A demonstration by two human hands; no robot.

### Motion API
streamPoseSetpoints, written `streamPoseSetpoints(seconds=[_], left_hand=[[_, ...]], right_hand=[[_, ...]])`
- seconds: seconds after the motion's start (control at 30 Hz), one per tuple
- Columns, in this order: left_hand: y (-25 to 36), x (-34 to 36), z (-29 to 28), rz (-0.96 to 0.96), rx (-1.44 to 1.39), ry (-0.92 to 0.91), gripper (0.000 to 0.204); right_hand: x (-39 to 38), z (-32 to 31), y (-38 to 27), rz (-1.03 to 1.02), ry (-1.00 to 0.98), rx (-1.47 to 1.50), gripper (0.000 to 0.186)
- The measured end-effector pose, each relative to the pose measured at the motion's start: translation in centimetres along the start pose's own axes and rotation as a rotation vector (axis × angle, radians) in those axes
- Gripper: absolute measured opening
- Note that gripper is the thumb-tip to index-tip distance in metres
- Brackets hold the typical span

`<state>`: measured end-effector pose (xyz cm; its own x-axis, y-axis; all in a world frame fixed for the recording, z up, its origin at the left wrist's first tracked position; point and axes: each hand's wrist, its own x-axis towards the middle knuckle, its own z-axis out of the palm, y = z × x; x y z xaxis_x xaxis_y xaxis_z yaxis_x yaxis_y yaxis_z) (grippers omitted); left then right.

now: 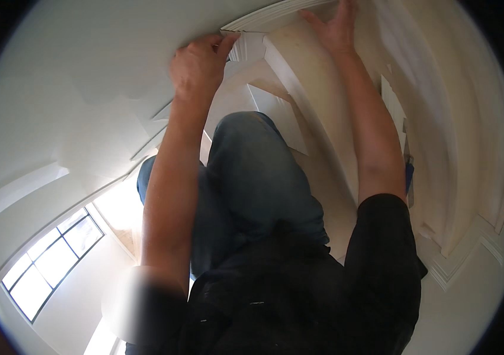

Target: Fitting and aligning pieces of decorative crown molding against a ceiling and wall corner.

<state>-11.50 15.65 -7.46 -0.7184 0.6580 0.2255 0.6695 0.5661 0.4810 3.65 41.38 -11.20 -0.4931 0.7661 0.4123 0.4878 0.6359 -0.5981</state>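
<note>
1. Noting position: white ribbed moulding (pixel 272 16) lies at the top of the view, between the two hands; a short ribbed piece (pixel 246 47) sits just below its left end.
2. Left grip (pixel 198 65): thumb and fingers drawn close together at the moulding's left end; cannot tell whether they clamp it or only press.
3. Right grip (pixel 336 31): spread wide, thumb out toward the moulding, nothing visibly grasped; fingertips cut off by the frame, contact uncertain.
4. Handling, judged by looks: probably light, fairly stiff but bendable along its length; smooth face perhaps slippery, thin ends liable to chip.
5. Best hold, probably: both long edges, supported near each end.
</note>
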Motion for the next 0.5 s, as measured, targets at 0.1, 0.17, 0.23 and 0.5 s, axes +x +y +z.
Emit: streamPoseSetpoints(seconds=[0.1, 0.17, 0.23, 0.5], left_hand=[[-0.3, 0.0, 0.3, 0.022, 0.01, 0.06, 0.045], [-0.2, 0.1, 0.5, 0.018, 0.025, 0.061, 0.044], [-0.2, 0.0, 0.4, 0.027, 0.031, 0.067, 0.043], [0.2, 0.2, 0.5, -0.023, 0.024, 0.033, 0.041]], right_hand=[[0.1, 0.0, -0.2, -0.005, -0.02, 0.0, 0.102], [0.1, 0.0, 0.2, -0.033, -0.022, -0.006, 0.102], [-0.1, 0.0, -0.3, 0.027, -0.044, -0.006, 0.101], [-0.1, -0.4, -1.3, 0.011, -0.05, -0.05, 0.104]])
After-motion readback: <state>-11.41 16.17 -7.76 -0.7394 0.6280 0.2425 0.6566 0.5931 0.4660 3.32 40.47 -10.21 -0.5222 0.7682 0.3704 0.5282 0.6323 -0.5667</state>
